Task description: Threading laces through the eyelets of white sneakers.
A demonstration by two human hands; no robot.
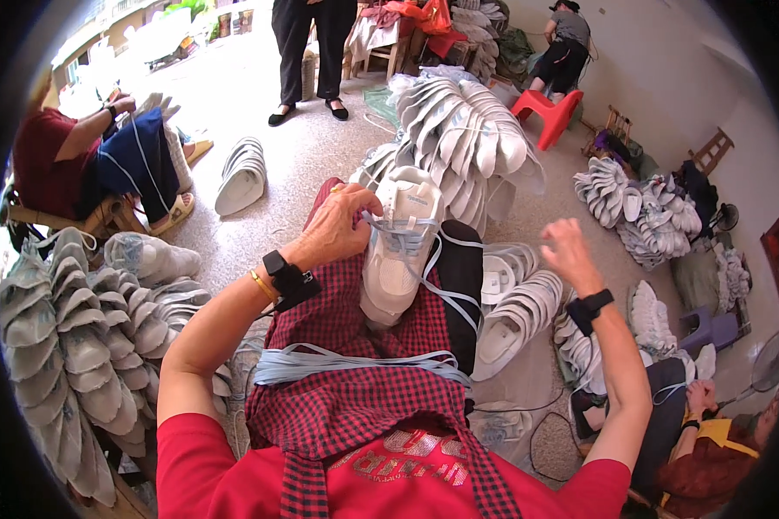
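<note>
A white shoe upper [394, 281] rests on my lap, over the red-and-black checked apron [320, 303], its toe toward me. Light-blue shoelace [407, 227] crosses its eyelets, and a loose length hangs down the right side. My left hand [346, 221] is at the shoe's left edge, thumb and fingers closed on the lace. Out to the right, my right hand [571, 251] is raised away from the shoe with its fingers curled together; what they hold, if anything, cannot be made out. A bundle of light-blue laces [355, 366] lies across my lap.
Nested shoe uppers [86, 337] are heaped at my left; another tall stack [463, 130] stands ahead. More uppers [519, 316] lie beside my right knee. A seated person [69, 160] works at the left, another [718, 450] at lower right. A red stool [550, 112] stands behind the stack.
</note>
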